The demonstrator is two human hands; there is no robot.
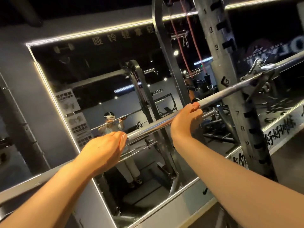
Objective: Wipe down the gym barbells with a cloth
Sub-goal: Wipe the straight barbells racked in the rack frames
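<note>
The barbell (148, 130) runs slantwise across the view, from low on the left up to the right, where it passes in front of the numbered rack upright (223, 66) near its mark 5. Whether its far end sits in a hook there cannot be told. Both hands are on the shaft, apart from each other with a bare chrome stretch between them. The right hand (185, 122) wraps over the bar with its fingertips curled on top. The left hand (105, 150) closes round the bar lower down, thumb lying along the metal, though most of its fingers are hidden behind the palm. No cloth shows in either hand or anywhere on the bar, so this looks like steadying or shifting the bar rather than wiping it, and the task seems barely begun. To do this step well, the bar should probably be settled level and firm on the rack first, since a bar resting unevenly could roll or slip under rubbing. After that, one hand would do best to stay clasped on the shaft as an anchor while the other takes up a cloth, folds it round the metal and draws it along in long strokes. The mirror (82, 79) behind gives a handy check of the shaft's far side.
</note>
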